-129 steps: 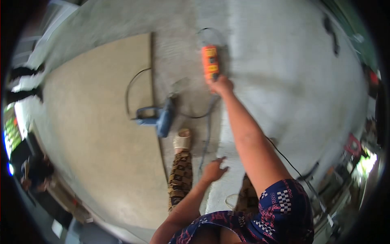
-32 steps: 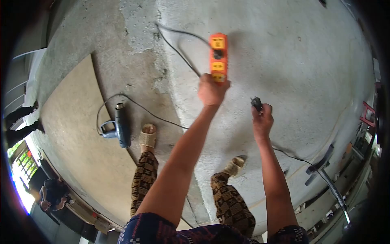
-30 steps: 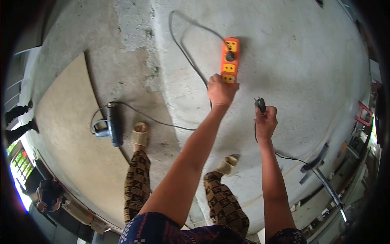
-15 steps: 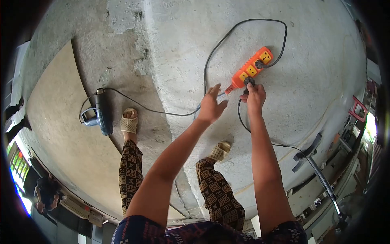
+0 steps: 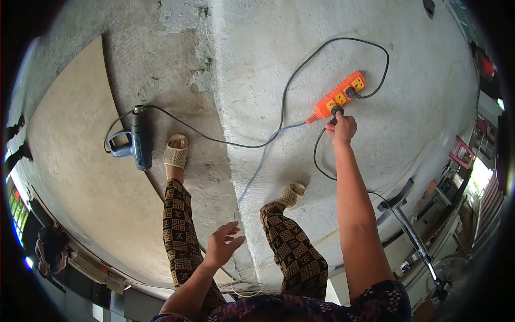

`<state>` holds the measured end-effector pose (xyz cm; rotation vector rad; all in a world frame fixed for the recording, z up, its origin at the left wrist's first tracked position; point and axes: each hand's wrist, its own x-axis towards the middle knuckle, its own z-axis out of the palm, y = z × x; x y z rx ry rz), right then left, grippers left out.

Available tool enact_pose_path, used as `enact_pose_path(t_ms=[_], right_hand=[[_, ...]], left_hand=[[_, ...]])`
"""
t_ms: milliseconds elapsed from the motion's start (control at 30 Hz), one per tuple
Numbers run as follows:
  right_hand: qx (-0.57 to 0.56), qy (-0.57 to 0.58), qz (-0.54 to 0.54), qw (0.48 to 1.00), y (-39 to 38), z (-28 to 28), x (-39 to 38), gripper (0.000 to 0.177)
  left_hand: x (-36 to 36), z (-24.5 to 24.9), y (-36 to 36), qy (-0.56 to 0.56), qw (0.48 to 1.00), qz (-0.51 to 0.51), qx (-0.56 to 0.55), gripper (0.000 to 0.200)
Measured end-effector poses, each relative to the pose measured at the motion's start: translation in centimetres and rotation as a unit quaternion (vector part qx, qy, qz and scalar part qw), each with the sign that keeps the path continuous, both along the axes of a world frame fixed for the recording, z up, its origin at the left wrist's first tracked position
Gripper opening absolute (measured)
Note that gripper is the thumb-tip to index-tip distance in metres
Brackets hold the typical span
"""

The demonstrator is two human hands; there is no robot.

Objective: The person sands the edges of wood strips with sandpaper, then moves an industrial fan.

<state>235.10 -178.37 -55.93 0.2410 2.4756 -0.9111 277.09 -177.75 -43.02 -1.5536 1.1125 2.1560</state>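
An orange power strip (image 5: 323, 107) with yellow sockets lies on the concrete floor. My right hand (image 5: 343, 129) reaches to its near end, fingers closed on a black plug (image 5: 337, 110) at the socket there; a thin black cord runs back from it. Another black plug (image 5: 352, 93) sits in a socket farther up the strip, its cord looping round to the left. My left hand (image 5: 222, 246) hovers above my knees with its fingers apart, holding nothing. The looped cord leads to a blue heat gun (image 5: 140, 142) lying left of my feet.
A large tan sheet (image 5: 75, 129) covers the floor on the left, its edge under the heat gun. My sandalled feet stand between it and the strip. A standing fan (image 5: 416, 241) is at the right. Another person (image 5: 51, 249) is at the far left.
My left hand has drawn back from beside the strip's cable toward my body. My right hand stays at the plug. The view has shifted slightly.
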Motion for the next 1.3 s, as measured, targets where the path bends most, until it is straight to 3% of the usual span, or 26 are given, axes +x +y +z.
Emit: enact_pose_path(t_ms=[133, 267, 467, 667, 767, 967, 1067, 1200, 1300], right_hand=[[0.109, 0.055, 0.067, 0.990, -1.5, -0.1, 0.9, 0.027], [0.176, 0.076, 0.142, 0.971, -2.3, 0.4, 1.1, 0.028], [0.206, 0.020, 0.096, 0.974, -3.2, 0.3, 1.4, 0.032], [0.229, 0.010, 0.142, 0.963, -3.1, 0.2, 0.9, 0.037], [0.195, 0.031, 0.116, 0.973, -3.0, -0.6, 1.0, 0.037], [0.234, -0.072, 0.144, 0.959, -5.2, 0.1, -1.2, 0.028], [0.252, -0.036, 0.130, 0.958, -5.4, 0.0, -0.1, 0.026], [0.242, -0.010, 0.115, 0.963, -4.9, -0.8, -0.2, 0.026], [0.238, -0.080, 0.139, 0.958, -4.9, -0.2, -1.1, 0.026]], left_hand=[[0.9, -3.9, 0.6, -0.004, 0.986, -0.159, -0.046, 0.047], [0.4, -5.5, -0.8, -0.023, 0.993, -0.107, -0.052, 0.046], [0.5, -6.3, -2.2, -0.029, 0.990, -0.113, -0.073, 0.044], [0.5, -7.3, -1.8, -0.017, 0.989, -0.123, -0.076, 0.042], [0.2, -7.3, -2.2, -0.001, 0.991, -0.111, -0.072, 0.042], [-0.1, -7.0, -3.6, -0.011, 0.993, -0.096, -0.066, 0.042], [-0.5, -7.5, -2.8, 0.009, 0.995, -0.060, -0.084, 0.044], [-1.1, -7.4, -2.8, 0.021, 0.992, -0.086, -0.090, 0.043], [-0.5, -8.4, -2.9, 0.032, 0.987, -0.104, -0.116, 0.042]])
